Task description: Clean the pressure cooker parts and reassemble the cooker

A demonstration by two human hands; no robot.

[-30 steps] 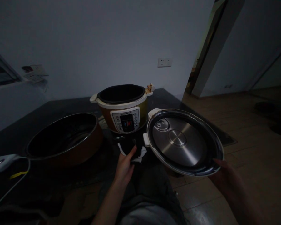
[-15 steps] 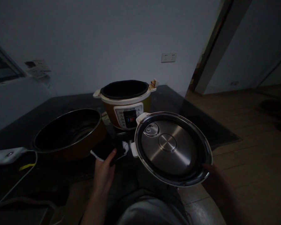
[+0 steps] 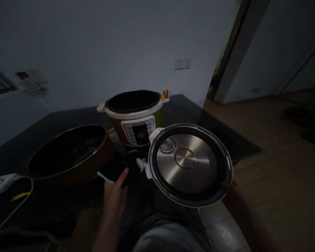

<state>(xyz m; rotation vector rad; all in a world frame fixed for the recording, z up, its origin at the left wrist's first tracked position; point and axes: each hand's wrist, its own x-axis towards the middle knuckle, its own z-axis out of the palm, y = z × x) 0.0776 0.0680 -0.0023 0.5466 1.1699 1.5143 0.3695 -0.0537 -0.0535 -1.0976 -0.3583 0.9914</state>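
Observation:
My right hand [image 3: 231, 190] grips the lower right rim of a round pressure cooker lid [image 3: 199, 168], its steel inner face turned up towards me. In my left hand [image 3: 115, 189] is a dark cloth [image 3: 111, 172] with a white edge, pinched under the thumb. The cloth is apart from the lid, just to its left. Behind both hands stands the electric pressure cooker [image 3: 115, 123], lidless, with a dark inner pot and a front control panel. How the right fingers lie under the lid is hidden.
A large, dark, wide pot [image 3: 76, 176] stands on the black table [image 3: 220, 138] at the left. Near it lie a white device [image 3: 2, 183] and a cable with a yellow tag [image 3: 21, 196]. A wall socket [image 3: 183, 63] is behind the cooker.
The whole scene has shifted a little left in the picture as the camera turned. Both hands keep their holds on the lid and the cloth; the lid is nearly at the same tilt.

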